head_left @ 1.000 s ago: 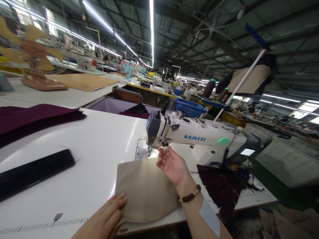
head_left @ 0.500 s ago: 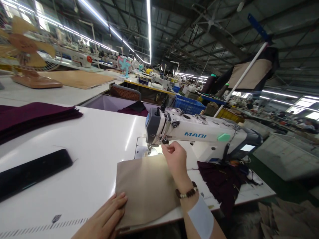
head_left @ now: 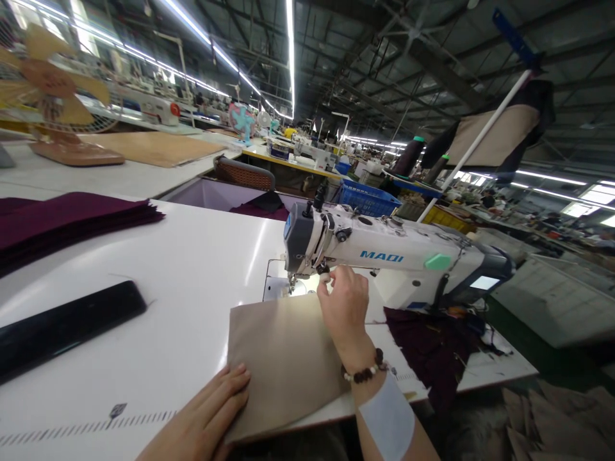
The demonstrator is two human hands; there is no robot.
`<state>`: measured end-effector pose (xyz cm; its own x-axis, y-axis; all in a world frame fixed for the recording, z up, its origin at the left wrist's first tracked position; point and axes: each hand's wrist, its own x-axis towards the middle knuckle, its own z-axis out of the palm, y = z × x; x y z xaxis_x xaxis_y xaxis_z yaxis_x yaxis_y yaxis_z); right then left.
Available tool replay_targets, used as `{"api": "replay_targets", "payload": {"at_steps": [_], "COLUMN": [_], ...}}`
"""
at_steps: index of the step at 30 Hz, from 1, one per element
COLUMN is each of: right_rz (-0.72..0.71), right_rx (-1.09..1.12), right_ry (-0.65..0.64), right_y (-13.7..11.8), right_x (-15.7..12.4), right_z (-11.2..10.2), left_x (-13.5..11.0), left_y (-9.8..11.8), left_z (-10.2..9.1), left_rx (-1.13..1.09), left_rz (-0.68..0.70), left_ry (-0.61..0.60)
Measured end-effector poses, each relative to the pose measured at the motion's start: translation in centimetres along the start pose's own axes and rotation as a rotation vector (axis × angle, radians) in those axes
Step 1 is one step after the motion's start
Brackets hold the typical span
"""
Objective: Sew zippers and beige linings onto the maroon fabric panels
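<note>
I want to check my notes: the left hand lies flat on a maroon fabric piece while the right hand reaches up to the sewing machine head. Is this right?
Not quite: the head view shows the left hand flat on a beige fabric piece, not maroon. The right hand does reach up to the sewing machine head.

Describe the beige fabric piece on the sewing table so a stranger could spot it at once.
Start at the white MAQI sewing machine on the white table. Just in front of its needle end lies the flat beige fabric piece, its near corner pinned under the left hand, with the right hand raised above its far edge. Its neighbours, the stacked and heaped fabrics, are dark maroon; it alone is beige.
</note>
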<state>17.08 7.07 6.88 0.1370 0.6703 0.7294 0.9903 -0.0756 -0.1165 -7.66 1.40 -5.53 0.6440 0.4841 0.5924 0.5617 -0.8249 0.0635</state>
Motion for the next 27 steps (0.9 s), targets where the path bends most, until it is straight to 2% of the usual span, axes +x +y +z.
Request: {"api": "replay_targets", "payload": {"at_steps": [9,17,20,24,27], "right_rz": [-0.001,-0.012,0.084,0.352,0.418], "right_rx": [0.023,0.044,0.151,0.512,0.672], "right_ry": [0.005,-0.019,-0.088,-0.234,-0.331], "right_y": [0.0,0.0,0.0,0.2,0.5], "right_x": [0.1,0.0,0.1,0.2,0.0], "right_z": [-0.2,-0.4,-0.5,-0.1,0.5], "left_x": [1.1,0.7,0.6,0.6,0.6], "left_y": [0.4,0.2,0.2,0.2,0.2], "left_z": [-1.0,-0.8,-0.7,-0.7,-0.6], "left_rx": [0.03,0.105,0.086,0.053,0.078], "left_rz": [0.004,0.044,0.042,0.016,0.027], "left_ry": [-0.021,-0.031,-0.03,-0.029,-0.015]}}
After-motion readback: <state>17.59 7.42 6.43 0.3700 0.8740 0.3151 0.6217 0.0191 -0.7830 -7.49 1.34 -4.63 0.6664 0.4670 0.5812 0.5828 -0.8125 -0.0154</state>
